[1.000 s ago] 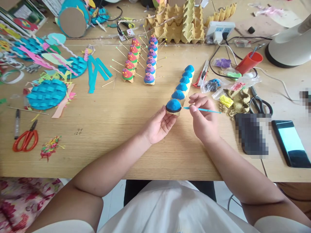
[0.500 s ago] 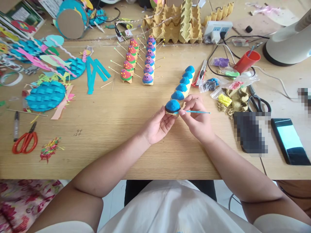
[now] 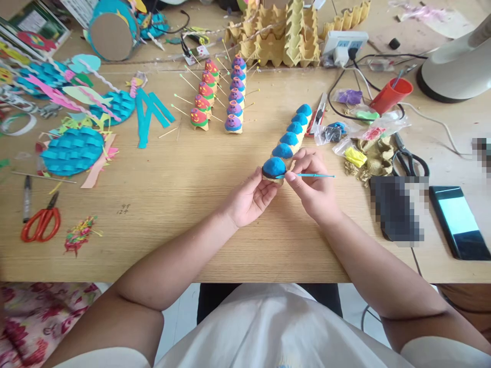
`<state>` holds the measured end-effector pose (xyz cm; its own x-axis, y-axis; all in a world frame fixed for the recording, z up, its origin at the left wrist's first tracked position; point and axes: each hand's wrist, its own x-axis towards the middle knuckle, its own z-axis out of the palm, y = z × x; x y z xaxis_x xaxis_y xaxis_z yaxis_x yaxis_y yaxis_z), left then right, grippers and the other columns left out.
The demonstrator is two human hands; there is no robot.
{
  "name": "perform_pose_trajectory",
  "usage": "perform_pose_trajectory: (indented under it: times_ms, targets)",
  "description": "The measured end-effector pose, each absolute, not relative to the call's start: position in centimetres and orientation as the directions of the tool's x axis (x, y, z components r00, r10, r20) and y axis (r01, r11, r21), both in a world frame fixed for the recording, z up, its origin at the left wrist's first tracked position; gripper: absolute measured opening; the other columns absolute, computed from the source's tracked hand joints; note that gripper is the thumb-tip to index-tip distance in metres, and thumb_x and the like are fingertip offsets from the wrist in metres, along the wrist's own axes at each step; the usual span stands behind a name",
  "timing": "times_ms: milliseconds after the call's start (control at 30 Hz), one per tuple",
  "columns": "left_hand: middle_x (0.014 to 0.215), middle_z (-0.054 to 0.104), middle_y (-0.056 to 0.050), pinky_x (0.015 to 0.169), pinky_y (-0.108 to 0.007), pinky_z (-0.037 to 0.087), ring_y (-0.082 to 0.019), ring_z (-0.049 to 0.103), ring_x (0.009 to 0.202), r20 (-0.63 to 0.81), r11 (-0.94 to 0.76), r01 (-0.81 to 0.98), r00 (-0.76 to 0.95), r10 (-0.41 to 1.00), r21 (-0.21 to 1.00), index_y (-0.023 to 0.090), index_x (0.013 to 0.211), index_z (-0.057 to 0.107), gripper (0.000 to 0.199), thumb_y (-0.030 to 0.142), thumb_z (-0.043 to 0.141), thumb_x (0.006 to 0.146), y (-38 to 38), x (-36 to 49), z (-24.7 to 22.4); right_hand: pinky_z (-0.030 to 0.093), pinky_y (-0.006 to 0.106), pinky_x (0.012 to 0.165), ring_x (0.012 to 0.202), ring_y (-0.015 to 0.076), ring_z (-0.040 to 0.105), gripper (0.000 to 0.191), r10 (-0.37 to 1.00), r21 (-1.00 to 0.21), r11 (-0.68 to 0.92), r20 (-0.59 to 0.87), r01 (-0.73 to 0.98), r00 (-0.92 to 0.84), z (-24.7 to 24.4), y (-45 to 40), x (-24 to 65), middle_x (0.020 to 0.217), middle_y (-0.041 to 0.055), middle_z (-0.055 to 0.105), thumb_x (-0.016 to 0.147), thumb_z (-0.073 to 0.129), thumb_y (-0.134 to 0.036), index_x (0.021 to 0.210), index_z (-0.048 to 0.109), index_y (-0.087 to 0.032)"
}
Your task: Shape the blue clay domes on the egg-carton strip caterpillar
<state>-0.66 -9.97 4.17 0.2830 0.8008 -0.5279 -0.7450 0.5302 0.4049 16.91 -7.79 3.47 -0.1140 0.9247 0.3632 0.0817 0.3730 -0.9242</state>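
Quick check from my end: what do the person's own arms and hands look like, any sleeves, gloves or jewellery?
Both arms are bare from the short white sleeves near the bottom edge down to the fingers. The left hand and the right hand wear no gloves; no rings, watch or bracelets show. The fingernails look short and unpainted. The top is plain white.

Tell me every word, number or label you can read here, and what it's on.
Pencil marks on the wooden table: digits, too faint to read.
Booklet at the top left corner: print too small to read.
Card near the egg cartons: markings blurred.
Nothing else legible.
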Motion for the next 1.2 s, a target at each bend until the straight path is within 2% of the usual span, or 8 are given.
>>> perform_pose_trajectory:
  times_ms: [267, 400, 500, 633, 767, 867, 967, 1200]
  targets:
    - [0.086, 0.083, -0.004, 0.07, -0.014, 0.063, -0.008, 0.08, 0.077, -0.539, 0.489, -0.778, 0.235, 0.809, 0.395, 0.014, 0.096, 0.077, 0.038, 0.029, 0.048, 0.116, -9.5, -0.9, 4.2, 0.043, 0.031, 0.068, 0.074, 0.0141, 0.051, 0.055, 0.966, -0.973, 0.226, 0.23, -0.048, -0.115, 4.6, -5.5, 19.2, 0.079, -0.0019, 0.057, 0.079, 0.092, -0.067, 0.077, 0.058, -0.024]
    - [0.075, 0.075, 0.0, 0.056, -0.011, 0.054, -0.005, 0.07, 0.063, -0.469, 0.474, -0.791, 0.274, 0.84, 0.387, 0.014, 0.087, 0.073, 0.039, 0.032, 0.053, 0.115, -9.3, -1.1, 4.0, 0.028, 0.029, 0.054, 0.057, 0.0102, 0.042, 0.047, 0.934, -0.942, -0.073, -0.179, 0.326, -0.309, 5.2, -4.8, 20.8, 0.063, -0.0047, 0.056, 0.073, 0.097, -0.058, 0.077, 0.065, -0.023]
    - [0.071, 0.071, 0.002, 0.049, -0.008, 0.046, -0.002, 0.063, 0.056, -0.467, 0.485, -0.786, 0.287, 0.836, 0.385, 0.014, 0.082, 0.07, 0.036, 0.031, 0.06, 0.112, -9.3, -1.1, 4.0, 0.027, 0.031, 0.051, 0.052, 0.0101, 0.044, 0.033, 0.888, -0.799, -0.086, -0.332, 0.595, -0.317, 5.0, -4.7, 21.4, 0.059, -0.0041, 0.059, 0.075, 0.095, -0.041, 0.073, 0.068, -0.022]
    - [0.077, 0.075, 0.002, 0.057, -0.008, 0.054, -0.002, 0.069, 0.062, -0.487, 0.494, -0.756, 0.267, 0.832, 0.429, 0.014, 0.09, 0.073, 0.025, 0.032, 0.07, 0.107, -9.3, -1.2, 3.9, 0.031, 0.031, 0.052, 0.052, 0.0123, 0.048, 0.034, 0.964, -0.725, -0.016, -0.194, 0.688, -0.183, 4.2, -4.6, 22.2, 0.061, -0.0057, 0.062, 0.07, 0.095, -0.028, 0.088, 0.066, -0.024]
    - [0.077, 0.076, 0.002, 0.059, -0.008, 0.057, -0.003, 0.071, 0.063, -0.49, 0.491, -0.744, 0.253, 0.834, 0.453, 0.015, 0.09, 0.073, 0.022, 0.032, 0.077, 0.102, -9.4, -1.1, 3.7, 0.029, 0.032, 0.057, 0.057, 0.0137, 0.046, 0.048, 0.996, -0.706, 0.074, 0.084, 0.705, -0.021, 4.8, -5.2, 22.6, 0.062, -0.0077, 0.055, 0.07, 0.1, -0.039, 0.099, 0.064, -0.026]
    - [0.079, 0.077, 0.001, 0.062, -0.009, 0.058, -0.003, 0.072, 0.065, -0.492, 0.493, -0.733, 0.247, 0.835, 0.469, 0.015, 0.089, 0.073, 0.021, 0.031, 0.077, 0.102, -9.5, -1.0, 3.6, 0.027, 0.034, 0.057, 0.056, 0.0122, 0.038, 0.038, 0.996, -0.794, 0.053, 0.0, 0.605, -0.088, 6.2, -6.1, 21.7, 0.058, -0.0045, 0.049, 0.089, 0.086, -0.056, 0.08, 0.07, -0.023]
    - [0.083, 0.079, 0.001, 0.064, -0.01, 0.058, -0.003, 0.073, 0.068, -0.474, 0.49, -0.722, 0.252, 0.844, 0.488, 0.015, 0.091, 0.075, 0.019, 0.031, 0.078, 0.102, -9.6, -1.0, 3.6, 0.029, 0.034, 0.057, 0.057, 0.0125, 0.041, 0.051, 0.92, -0.936, -0.068, -0.193, 0.345, -0.341, 6.7, -7.0, 19.8, 0.062, -0.0012, 0.057, 0.081, 0.087, -0.072, 0.087, 0.083, -0.021]
    - [0.065, 0.061, 0.006, 0.053, -0.011, 0.043, -0.001, 0.057, 0.057, -0.366, 0.43, -0.762, 0.27, 0.89, 0.484, 0.016, 0.079, 0.066, 0.034, 0.038, 0.082, 0.099, -9.6, -0.8, 2.9, 0.041, 0.029, 0.062, 0.063, 0.0103, 0.048, 0.044, 0.892, -0.936, -0.285, -0.181, -0.205, -0.414, 4.8, -8.1, 16.3, 0.069, -0.0038, 0.063, 0.065, 0.104, -0.057, 0.083, 0.081, -0.024]
